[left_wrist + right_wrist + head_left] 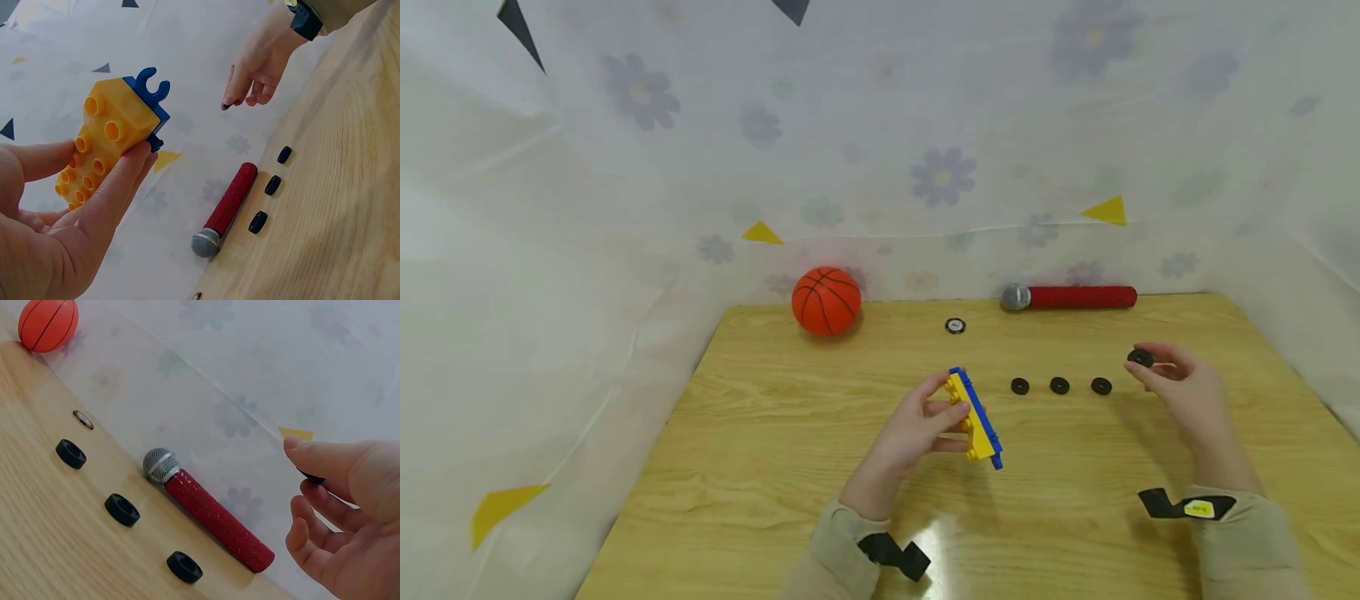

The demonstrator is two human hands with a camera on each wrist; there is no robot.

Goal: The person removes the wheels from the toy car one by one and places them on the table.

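Two hands busy, left hand [917, 429] gripping brick stack [974, 417], long axis pointing away, right hand [1180, 387] pinching black wheel [1140, 358]

Left hand [917, 433] grips yellow-and-blue brick block [973, 417]; right hand [1180, 387] pinches black wheel [1140, 358]; three wheels [1059, 385] lie between.

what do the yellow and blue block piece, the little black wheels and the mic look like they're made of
Block piece: likely hard moulded plastic, smooth and slightly glossy, with crisp studs; the left hand holds it.
Black wheels: matte, dull black rings, possibly rubber or soft plastic; the right hand pinches a fourth.
Microphone: glittery red handle, silvery mesh head; probably a plastic toy.
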